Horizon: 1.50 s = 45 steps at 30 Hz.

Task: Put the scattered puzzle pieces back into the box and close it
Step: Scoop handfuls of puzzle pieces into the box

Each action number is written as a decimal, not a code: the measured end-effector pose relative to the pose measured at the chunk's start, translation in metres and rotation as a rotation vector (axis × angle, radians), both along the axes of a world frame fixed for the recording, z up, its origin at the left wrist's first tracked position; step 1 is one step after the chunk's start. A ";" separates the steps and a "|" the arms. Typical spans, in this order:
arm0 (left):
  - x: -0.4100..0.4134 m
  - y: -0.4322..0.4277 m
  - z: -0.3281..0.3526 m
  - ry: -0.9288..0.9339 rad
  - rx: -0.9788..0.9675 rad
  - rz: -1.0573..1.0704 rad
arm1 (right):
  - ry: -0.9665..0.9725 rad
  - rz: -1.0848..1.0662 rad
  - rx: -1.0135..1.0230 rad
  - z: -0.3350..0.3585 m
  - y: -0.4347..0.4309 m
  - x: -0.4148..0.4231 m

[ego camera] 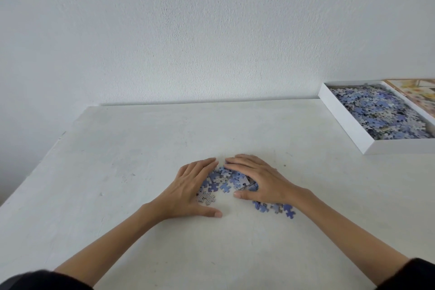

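A: Backdrop?
B: White textured wall (211,30), upper half of the view. Below it, a white table (117,148), scuffed in places.

A: The box?
B: White box (348,122) at 2 o'clock on the table, open, well apart from the hands. Inside, a thick layer of boxed pieces (381,113), mostly blue and grey. Along its 3 o'clock side a printed panel (419,96) is cut off by the frame; whether it is the lid, cannot tell.

A: Hands?
B: Both bare forearms reach in from 6 o'clock, with dark sleeves (35,280) at the bottom corners. Left hand (188,188) lies on the table, fingers straight and together, gripping nothing, walling the loose pile at its 9 o'clock. Right hand (261,181) does likewise at 3 o'clock: fingers extended, thumb out flat, nothing pinched. Fingertips almost meet at 12 o'clock.

A: The scattered ones?
B: Loose pile (223,181) sits between the palms, blue faces mixed with grey backs, touching both hands. A stray cluster (275,208) lies outside the cup, at 4 o'clock, under the right wrist.
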State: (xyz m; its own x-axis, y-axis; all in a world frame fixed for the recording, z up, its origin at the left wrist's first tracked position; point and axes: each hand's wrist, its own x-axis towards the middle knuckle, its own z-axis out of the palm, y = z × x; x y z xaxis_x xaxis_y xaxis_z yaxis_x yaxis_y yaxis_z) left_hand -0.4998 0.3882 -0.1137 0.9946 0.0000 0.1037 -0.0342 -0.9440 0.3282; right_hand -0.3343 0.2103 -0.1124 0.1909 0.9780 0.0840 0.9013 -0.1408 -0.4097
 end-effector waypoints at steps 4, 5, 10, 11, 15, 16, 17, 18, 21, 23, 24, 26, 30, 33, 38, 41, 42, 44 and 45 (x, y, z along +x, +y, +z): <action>0.007 -0.001 0.004 0.009 -0.007 -0.006 | 0.064 -0.020 0.045 0.002 -0.003 0.005; 0.009 -0.002 0.005 0.008 -0.009 -0.023 | 0.079 -0.025 0.045 0.004 -0.007 0.007; 0.013 -0.002 0.006 0.003 -0.014 -0.105 | 0.116 0.025 -0.015 0.010 -0.034 0.008; 0.013 -0.002 0.005 -0.009 -0.015 -0.103 | 0.090 0.046 -0.046 0.009 -0.039 0.007; 0.015 -0.004 0.005 -0.064 -0.006 -0.069 | -0.051 0.019 -0.063 0.002 -0.045 0.001; 0.016 -0.005 0.005 -0.070 -0.005 -0.067 | -0.069 -0.010 -0.031 0.001 -0.042 -0.001; 0.017 -0.005 0.004 -0.078 -0.007 -0.069 | -0.090 -0.040 0.017 0.000 -0.039 -0.003; 0.018 -0.005 0.004 -0.090 -0.011 -0.072 | -0.108 -0.066 0.066 -0.002 -0.036 -0.004; 0.022 -0.006 0.005 -0.115 -0.034 -0.062 | -0.113 -0.114 0.106 -0.003 -0.026 -0.003; 0.024 -0.007 0.006 -0.123 -0.057 -0.054 | -0.089 -0.115 0.126 -0.003 -0.020 -0.002; 0.024 -0.007 0.006 -0.124 -0.062 -0.052 | -0.082 -0.112 0.139 -0.003 -0.018 -0.001; 0.024 -0.008 0.006 -0.128 -0.064 -0.045 | -0.085 -0.107 0.155 -0.004 -0.016 -0.001; 0.023 -0.009 0.007 -0.149 -0.033 -0.031 | -0.084 -0.124 0.202 -0.002 -0.013 -0.001; 0.020 -0.011 0.008 -0.167 -0.067 -0.017 | -0.043 -0.158 0.229 0.000 -0.010 -0.001; 0.016 -0.012 0.009 -0.156 -0.184 -0.005 | 0.198 -0.165 0.246 0.005 -0.006 0.007; 0.016 -0.012 0.011 -0.193 -0.306 0.002 | 0.402 -0.155 0.231 0.013 -0.005 0.011; 0.017 -0.013 0.011 -0.219 -0.358 0.013 | 0.443 -0.162 0.245 0.017 -0.005 0.011; 0.019 -0.017 0.014 -0.275 -0.446 0.028 | 0.508 -0.167 0.278 0.023 -0.004 0.010; 0.020 -0.019 0.016 -0.299 -0.464 0.028 | 0.527 -0.163 0.286 0.026 -0.003 0.010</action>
